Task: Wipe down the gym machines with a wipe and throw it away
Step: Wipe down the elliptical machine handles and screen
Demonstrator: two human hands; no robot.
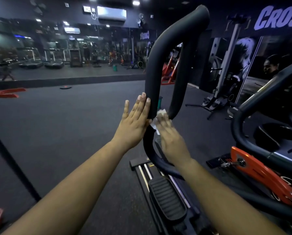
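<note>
Against the left side of the padded black handlebar [160, 65], the left hand [133, 122] lies flat, fingers straight and close together. Just right of it, the right hand [171, 141] presses a white wipe [156, 123] onto the handlebar's lower bend, fingers blurred but wrapped over the wipe. Below sits a ribbed foot pedal [165, 199].

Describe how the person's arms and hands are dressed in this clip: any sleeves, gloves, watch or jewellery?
Both forearms are bare as far as the frame shows, with no sleeve in view. The left hand and right hand wear no gloves. No watch, bracelet or ring shows on either wrist or on the visible fingers. The fingernails look short and unpainted.
</note>
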